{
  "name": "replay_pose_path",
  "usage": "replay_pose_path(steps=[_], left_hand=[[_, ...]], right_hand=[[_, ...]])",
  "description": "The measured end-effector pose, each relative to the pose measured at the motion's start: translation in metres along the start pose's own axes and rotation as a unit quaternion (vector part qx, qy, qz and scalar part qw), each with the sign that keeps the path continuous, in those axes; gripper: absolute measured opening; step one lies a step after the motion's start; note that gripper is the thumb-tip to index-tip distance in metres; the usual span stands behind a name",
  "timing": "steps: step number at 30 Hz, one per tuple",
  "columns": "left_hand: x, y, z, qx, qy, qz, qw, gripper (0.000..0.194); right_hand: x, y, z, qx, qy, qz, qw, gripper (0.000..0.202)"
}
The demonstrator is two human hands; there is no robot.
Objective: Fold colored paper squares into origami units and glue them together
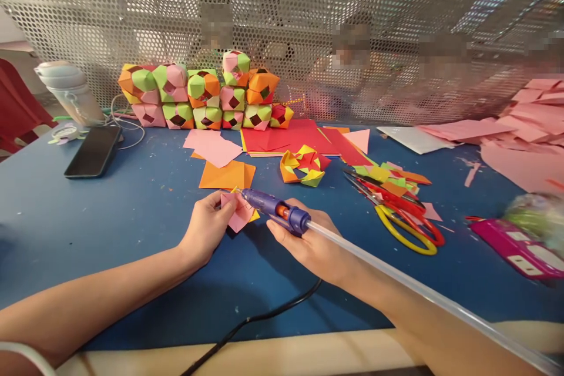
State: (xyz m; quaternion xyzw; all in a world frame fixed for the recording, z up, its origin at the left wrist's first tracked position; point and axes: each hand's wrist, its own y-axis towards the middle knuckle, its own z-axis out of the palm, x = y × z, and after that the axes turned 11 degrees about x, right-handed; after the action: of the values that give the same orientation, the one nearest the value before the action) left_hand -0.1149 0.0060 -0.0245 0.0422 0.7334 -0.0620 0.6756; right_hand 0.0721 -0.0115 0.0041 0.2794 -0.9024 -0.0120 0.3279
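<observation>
Near the middle of the blue table, my left hand [206,228] pinches a small folded pink paper piece [238,215] with yellow paper showing at its edge. My right hand [308,241] is wrapped round a blue glue gun [264,202], whose nozzle points left and meets the top of the folded piece. A long clear glue stick [396,275] sticks out of the gun's back end. Just beyond my left hand lie orange paper squares [227,175]. A partly joined ring of red, yellow and orange folded paper [304,165] rests beyond the gun.
Stacked paper balls [203,90] line the metal mesh at the back. Scissors [409,226] and paper scraps lie to the right, near a magenta case [517,247]. A phone [93,151] and a bottle [73,94] stand left. A black cable [264,316] crosses the front.
</observation>
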Motion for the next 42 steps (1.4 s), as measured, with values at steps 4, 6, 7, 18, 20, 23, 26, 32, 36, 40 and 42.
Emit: replay_pose_path(steps=[4, 6, 7, 18, 20, 23, 26, 32, 36, 40, 42], left_hand=[[0.001, 0.0, 0.0, 0.002, 0.018, 0.01, 1.0, 0.026], [0.001, 0.0, 0.0, 0.004, 0.019, 0.012, 1.0, 0.026], [0.001, 0.0, 0.0, 0.008, 0.017, 0.013, 1.0, 0.026], [-0.003, -0.003, 0.0, 0.036, 0.005, 0.017, 0.999, 0.025], [-0.003, -0.002, 0.0, 0.029, 0.007, 0.007, 1.0, 0.024], [-0.003, -0.002, 0.0, 0.041, 0.001, 0.008, 0.999, 0.025], [-0.003, -0.002, 0.0, 0.045, -0.002, 0.013, 0.999, 0.025], [-0.003, -0.002, 0.0, 0.05, -0.002, 0.01, 0.999, 0.024], [-0.001, -0.001, 0.001, 0.045, 0.002, 0.01, 0.999, 0.025], [-0.002, -0.002, 0.001, 0.046, -0.009, 0.012, 0.999, 0.024], [-0.003, -0.003, 0.001, 0.048, -0.019, 0.015, 0.999, 0.023]], right_hand=[[-0.003, 0.001, 0.002, 0.002, -0.031, 0.006, 0.999, 0.014], [-0.004, 0.001, 0.003, 0.005, -0.045, 0.011, 0.999, 0.014], [-0.005, 0.001, 0.003, 0.005, -0.05, 0.011, 0.999, 0.015], [-0.002, -0.002, -0.001, 0.001, -0.092, 0.033, 0.995, 0.019], [-0.002, -0.002, -0.002, 0.016, -0.099, 0.033, 0.994, 0.019], [-0.003, -0.003, -0.003, 0.022, -0.118, 0.032, 0.992, 0.02], [-0.004, -0.004, -0.002, 0.008, -0.124, 0.03, 0.992, 0.022], [0.0, -0.003, -0.006, 0.025, -0.119, 0.04, 0.992, 0.019], [0.001, -0.003, -0.007, 0.014, -0.113, 0.032, 0.993, 0.019], [0.0, -0.003, -0.008, 0.016, -0.127, 0.034, 0.991, 0.018], [0.0, -0.004, -0.008, 0.006, -0.133, 0.037, 0.99, 0.019]])
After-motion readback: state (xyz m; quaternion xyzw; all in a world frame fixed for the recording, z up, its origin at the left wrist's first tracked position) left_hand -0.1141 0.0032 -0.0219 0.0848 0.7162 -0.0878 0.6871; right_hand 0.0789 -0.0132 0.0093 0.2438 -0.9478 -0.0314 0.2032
